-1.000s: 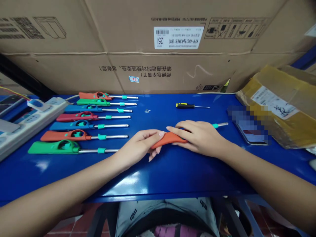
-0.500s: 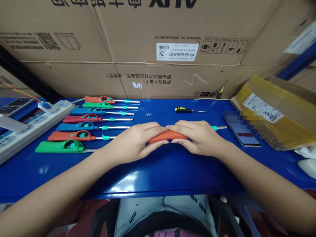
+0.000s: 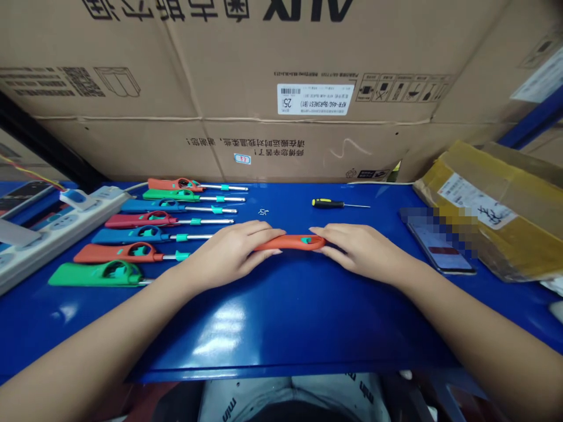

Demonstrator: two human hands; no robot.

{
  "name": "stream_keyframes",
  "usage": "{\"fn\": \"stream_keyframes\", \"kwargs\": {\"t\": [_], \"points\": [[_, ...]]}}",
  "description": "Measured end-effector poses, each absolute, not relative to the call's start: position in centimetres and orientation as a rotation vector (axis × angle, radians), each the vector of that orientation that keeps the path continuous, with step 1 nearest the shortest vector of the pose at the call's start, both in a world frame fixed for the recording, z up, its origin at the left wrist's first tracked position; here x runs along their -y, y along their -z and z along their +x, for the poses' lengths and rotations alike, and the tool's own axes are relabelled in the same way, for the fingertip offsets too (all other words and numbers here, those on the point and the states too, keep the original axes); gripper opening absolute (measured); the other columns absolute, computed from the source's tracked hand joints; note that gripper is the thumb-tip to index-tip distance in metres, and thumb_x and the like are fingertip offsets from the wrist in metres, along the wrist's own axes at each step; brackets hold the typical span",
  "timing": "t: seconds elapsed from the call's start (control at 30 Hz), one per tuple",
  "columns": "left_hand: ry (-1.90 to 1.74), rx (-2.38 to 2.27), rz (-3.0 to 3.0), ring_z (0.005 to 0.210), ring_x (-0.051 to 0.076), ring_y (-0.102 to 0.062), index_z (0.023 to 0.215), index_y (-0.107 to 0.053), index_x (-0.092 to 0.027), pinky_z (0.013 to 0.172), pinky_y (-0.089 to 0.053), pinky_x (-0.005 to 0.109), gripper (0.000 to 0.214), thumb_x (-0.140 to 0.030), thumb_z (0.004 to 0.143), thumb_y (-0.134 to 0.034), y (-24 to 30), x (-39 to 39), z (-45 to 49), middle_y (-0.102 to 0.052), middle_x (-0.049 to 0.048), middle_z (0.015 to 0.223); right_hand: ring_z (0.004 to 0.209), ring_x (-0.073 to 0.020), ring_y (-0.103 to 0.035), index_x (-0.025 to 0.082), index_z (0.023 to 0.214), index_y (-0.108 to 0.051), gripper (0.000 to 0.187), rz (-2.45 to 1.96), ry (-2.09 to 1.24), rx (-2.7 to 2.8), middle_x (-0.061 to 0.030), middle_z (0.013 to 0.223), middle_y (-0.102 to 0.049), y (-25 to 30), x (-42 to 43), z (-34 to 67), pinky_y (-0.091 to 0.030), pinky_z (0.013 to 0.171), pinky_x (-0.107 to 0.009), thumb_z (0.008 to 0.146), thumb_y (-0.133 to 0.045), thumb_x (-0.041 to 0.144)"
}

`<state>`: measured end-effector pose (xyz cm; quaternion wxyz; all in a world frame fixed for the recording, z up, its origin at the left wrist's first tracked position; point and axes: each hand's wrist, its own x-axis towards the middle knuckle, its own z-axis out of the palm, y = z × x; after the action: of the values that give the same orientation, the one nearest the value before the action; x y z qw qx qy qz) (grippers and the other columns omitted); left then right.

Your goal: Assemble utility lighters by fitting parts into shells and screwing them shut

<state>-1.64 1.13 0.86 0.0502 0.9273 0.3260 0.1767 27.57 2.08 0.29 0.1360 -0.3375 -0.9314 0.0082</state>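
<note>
An orange long-nosed lighter (image 3: 290,242) lies crosswise between my hands, above the blue table. My left hand (image 3: 240,249) is closed round the butt end of its handle. Fingers and thumb of my right hand (image 3: 358,249) pinch the other end, beside the loop with the green trigger; its metal tube is hidden behind this hand. To the left, several more lighters in orange, green, blue and red lie in a column, such as the green lighter (image 3: 94,274) nearest me, their metal tubes pointing right.
A black and yellow screwdriver (image 3: 329,204) lies at the back of the blue table (image 3: 308,328). On the right are a phone (image 3: 435,246) and a taped yellow-brown package (image 3: 492,205). A white power strip (image 3: 57,225) stands at the left. A big cardboard box (image 3: 197,99) forms the back wall.
My hands have moved apart along the orange lighter, uncovering its loop and green trigger. The tube's tip, seen right of my right hand before, is now hidden. The camera view has shifted slightly.
</note>
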Motion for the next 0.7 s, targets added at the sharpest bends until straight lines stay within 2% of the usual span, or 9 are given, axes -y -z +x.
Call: {"fn": "stream_keyframes", "kwargs": {"t": [0.1, 0.2, 0.33, 0.43, 0.5, 0.63, 0.7], "points": [[-0.511, -1.025, 2.841, 0.106, 0.024, -0.067, 0.134, -0.058, -0.016, 0.093, -0.055, 0.038, 0.038, -0.036, 0.104, -0.044, -0.5, -1.6, -2.0, -0.069, 0.0113, 0.119, 0.095, -0.0273, -0.073, 0.015, 0.118, -0.069, 0.030, -1.113, 0.107, 2.745, -0.0130, 0.111, -0.076, -0.3, -2.4, 27.7, -0.056, 0.082, -0.040, 0.102, -0.047, 0.029], [-0.507, -1.041, 2.847, 0.106, 0.023, -0.067, 0.136, -0.056, -0.017, 0.094, -0.054, 0.038, 0.038, -0.033, 0.105, -0.043, -0.5, -1.4, -1.7, -0.069, 0.0109, 0.119, 0.088, -0.0249, -0.073, 0.017, 0.107, -0.070, 0.026, -1.175, 0.150, 2.743, -0.0095, 0.103, -0.077, -0.4, -2.2, 27.3, -0.051, 0.077, -0.036, 0.102, -0.047, 0.028], [-0.520, -1.072, 2.906, 0.092, 0.021, -0.068, 0.125, -0.064, -0.017, 0.082, -0.056, 0.032, 0.036, -0.040, 0.103, -0.047, -0.6, -0.5, -1.1, -0.070, 0.0083, 0.104, 0.079, -0.0210, -0.070, 0.020, 0.094, -0.069, 0.025, -1.177, 0.184, 2.729, -0.0048, 0.091, -0.078, -0.5, -1.7, 26.8, -0.044, 0.069, -0.032, 0.102, -0.047, 0.028], [-0.563, -1.061, 2.896, 0.086, 0.018, -0.067, 0.118, -0.067, -0.017, 0.075, -0.055, 0.027, 0.033, -0.039, 0.104, -0.047, -0.5, -0.2, -0.9, -0.070, 0.0069, 0.098, 0.074, -0.0194, -0.069, 0.021, 0.089, -0.068, 0.027, -1.143, 0.159, 2.756, -0.0027, 0.087, -0.078, -0.6, -1.6, 26.9, -0.042, 0.069, -0.032, 0.102, -0.047, 0.030], [-0.632, -1.017, 2.868, 0.087, 0.018, -0.067, 0.119, -0.066, -0.016, 0.076, -0.054, 0.027, 0.031, -0.035, 0.104, -0.047, -0.4, -0.2, -0.9, -0.069, 0.0075, 0.099, 0.076, -0.0197, -0.069, 0.021, 0.093, -0.069, 0.029, -1.108, 0.113, 2.786, -0.0031, 0.090, -0.078, -0.7, -1.7, 27.0, -0.043, 0.072, -0.033, 0.104, -0.045, 0.033], [-0.729, -0.952, 2.775, 0.092, 0.019, -0.065, 0.121, -0.065, -0.014, 0.082, -0.053, 0.030, 0.029, -0.032, 0.103, -0.051, 0.1, 0.0, -0.7, -0.069, 0.0089, 0.102, 0.092, -0.0219, -0.071, 0.019, 0.119, -0.065, 0.031, -0.990, 0.041, 2.771, -0.0063, 0.110, -0.077, -0.5, -1.6, 26.9, -0.046, 0.079, -0.034, 0.104, -0.044, 0.036], [-0.707, -0.962, 2.711, 0.092, 0.019, -0.065, 0.121, -0.066, -0.016, 0.082, -0.053, 0.029, 0.029, -0.032, 0.103, -0.051, 0.2, 0.1, -0.5, -0.069, 0.0086, 0.103, 0.085, -0.0210, -0.070, 0.019, 0.113, -0.068, 0.031, -0.990, 0.027, 2.749, -0.0046, 0.102, -0.078, -0.4, -1.5, 26.8, -0.045, 0.077, -0.035, 0.104, -0.044, 0.036]]}}
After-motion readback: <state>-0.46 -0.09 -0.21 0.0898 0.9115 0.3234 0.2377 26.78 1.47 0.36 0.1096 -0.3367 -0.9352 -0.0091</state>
